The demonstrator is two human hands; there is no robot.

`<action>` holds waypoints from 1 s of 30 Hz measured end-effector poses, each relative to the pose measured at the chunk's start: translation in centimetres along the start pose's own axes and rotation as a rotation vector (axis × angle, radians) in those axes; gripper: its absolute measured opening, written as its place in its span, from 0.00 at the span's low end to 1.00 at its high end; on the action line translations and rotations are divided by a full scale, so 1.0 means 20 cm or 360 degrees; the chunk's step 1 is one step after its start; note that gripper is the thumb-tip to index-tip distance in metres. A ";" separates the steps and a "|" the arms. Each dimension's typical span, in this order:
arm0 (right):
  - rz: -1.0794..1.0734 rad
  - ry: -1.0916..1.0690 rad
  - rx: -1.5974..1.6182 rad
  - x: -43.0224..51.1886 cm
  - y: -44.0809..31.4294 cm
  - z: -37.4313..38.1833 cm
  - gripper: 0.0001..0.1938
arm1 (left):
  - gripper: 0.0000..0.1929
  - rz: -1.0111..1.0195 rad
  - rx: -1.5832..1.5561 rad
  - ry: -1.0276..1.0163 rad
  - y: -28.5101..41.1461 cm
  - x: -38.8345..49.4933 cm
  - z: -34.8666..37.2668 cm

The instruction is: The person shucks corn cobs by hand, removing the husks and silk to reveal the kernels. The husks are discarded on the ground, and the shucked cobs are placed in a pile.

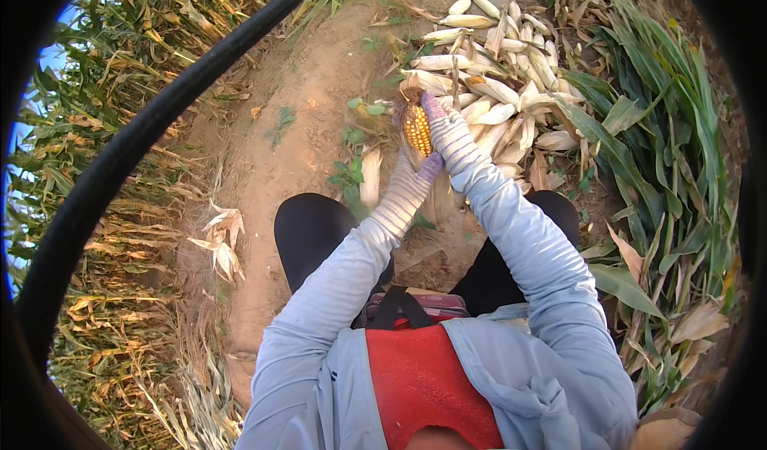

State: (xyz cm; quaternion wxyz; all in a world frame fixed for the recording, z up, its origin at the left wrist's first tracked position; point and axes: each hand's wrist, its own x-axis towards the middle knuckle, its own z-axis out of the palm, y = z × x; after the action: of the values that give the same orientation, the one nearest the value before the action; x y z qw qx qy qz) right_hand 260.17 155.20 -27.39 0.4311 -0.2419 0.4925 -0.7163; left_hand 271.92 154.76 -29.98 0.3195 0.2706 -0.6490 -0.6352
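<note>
Both my hands wear striped knit gloves with purple fingers. Between them is a partly husked ear of corn [417,131], its yellow kernels bare on the upper side and brown silk and husk around its far end. My left hand [413,183] grips its near end, with the thumb along the bottom of the kernels. My right hand [446,127] holds its right side, fingers reaching up to the tip. Pale husk hangs below the ear. Just beyond my right hand lies a pile of corn ears in dry husks [491,84].
A single husked-over ear [371,176] lies on the soil left of my hands. Cut green corn stalks [665,150] are heaped on the right. Standing corn plants [120,222] line the left side. Dry husk scraps [223,240] rest on the bare soil. A black cable [150,126] crosses the upper left.
</note>
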 end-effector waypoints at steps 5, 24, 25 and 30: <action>-0.0012 0.0173 -0.0402 0.14 0.20 -0.15 0.30 | 0.42 -0.0027 -0.0087 0.0119 0.03 -0.07 0.12; 0.0049 0.0524 -0.0072 0.08 0.12 -0.13 0.24 | 0.35 -0.0051 0.0035 0.0345 -0.04 0.05 0.09; 0.0105 0.0499 0.0065 0.07 0.12 -0.14 0.24 | 0.34 -0.0118 0.0168 0.0290 -0.03 0.08 0.06; 0.0274 0.0362 0.0989 0.10 0.21 -0.08 0.17 | 0.32 -0.0218 0.0044 0.0416 -0.15 0.13 -0.10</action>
State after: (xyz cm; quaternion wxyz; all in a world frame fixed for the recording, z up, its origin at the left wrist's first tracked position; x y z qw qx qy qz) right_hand 259.45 153.75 -31.96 0.4854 0.0248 0.3143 -0.8155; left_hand 271.53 151.32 -32.89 0.3534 0.3992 -0.5906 -0.6058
